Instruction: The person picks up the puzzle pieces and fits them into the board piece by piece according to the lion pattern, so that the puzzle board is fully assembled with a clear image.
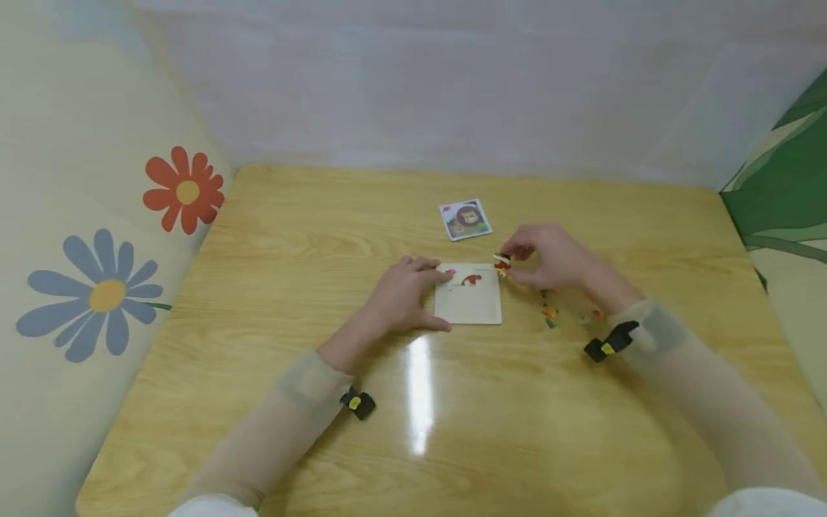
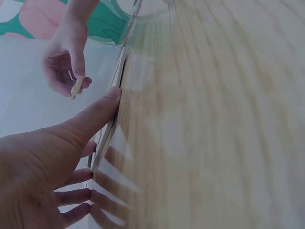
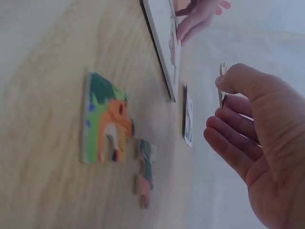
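A square white puzzle tray (image 1: 474, 309) lies flat on the table. Along its far side sits a red and white printed puzzle piece (image 1: 472, 280). My left hand (image 1: 403, 294) rests at the tray's left side, fingers spread; its thumb (image 2: 102, 109) touches the tray's edge and the index finger reaches over the far left corner. Between thumb and fingertips my right hand (image 1: 552, 255) pinches a small puzzle piece (image 1: 502, 263), raised at the tray's far right corner. In the right wrist view that piece (image 3: 222, 86) appears edge-on, its printed face hidden.
Right of the tray, loose puzzle pieces lie on the table, among them an orange and green one (image 3: 110, 119) and a darker one (image 3: 145, 169). A square lion picture card (image 1: 466, 220) lies beyond the tray. Behind the table (image 1: 310, 208) rises a pale wall (image 1: 452, 93).
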`<move>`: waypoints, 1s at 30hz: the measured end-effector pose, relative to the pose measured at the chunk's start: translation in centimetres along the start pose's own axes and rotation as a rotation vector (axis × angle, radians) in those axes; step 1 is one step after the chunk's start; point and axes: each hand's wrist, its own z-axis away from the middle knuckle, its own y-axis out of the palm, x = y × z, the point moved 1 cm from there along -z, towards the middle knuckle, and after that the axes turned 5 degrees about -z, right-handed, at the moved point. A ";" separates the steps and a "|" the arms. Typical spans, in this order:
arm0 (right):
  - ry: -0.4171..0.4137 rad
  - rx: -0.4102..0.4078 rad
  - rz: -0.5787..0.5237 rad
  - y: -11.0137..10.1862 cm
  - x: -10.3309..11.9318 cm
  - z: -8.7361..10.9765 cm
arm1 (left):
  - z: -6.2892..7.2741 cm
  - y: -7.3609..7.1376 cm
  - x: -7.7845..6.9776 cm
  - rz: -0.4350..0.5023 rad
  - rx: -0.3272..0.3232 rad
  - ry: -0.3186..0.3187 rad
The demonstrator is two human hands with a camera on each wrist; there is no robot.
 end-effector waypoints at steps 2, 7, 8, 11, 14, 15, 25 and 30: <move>0.010 -0.009 0.001 0.5 -0.2 0.1 | -0.4 -0.1 0.0 -0.015 0.007 0.003; 0.000 0.018 -0.003 3.1 -0.1 0.0 | 0.6 0.7 0.3 -0.036 0.009 -0.035; 0.000 0.030 -0.006 3.7 0.0 0.1 | 1.0 1.2 0.4 -0.032 0.005 -0.042; 0.005 0.055 0.002 5.0 0.1 0.6 | 1.9 2.5 0.2 0.003 -0.004 -0.040; 0.008 0.065 0.006 5.9 -0.1 0.9 | 2.2 3.4 0.0 0.034 -0.018 -0.027; 0.009 0.067 0.007 6.1 -0.2 0.9 | 2.3 3.5 0.0 0.041 -0.025 -0.022; 0.036 0.058 -0.007 9.5 0.6 2.3 | 4.2 5.3 -0.5 0.067 -0.010 -0.032; 0.067 -0.001 0.048 8.5 0.0 1.6 | 2.4 4.2 -0.2 0.025 -0.062 -0.008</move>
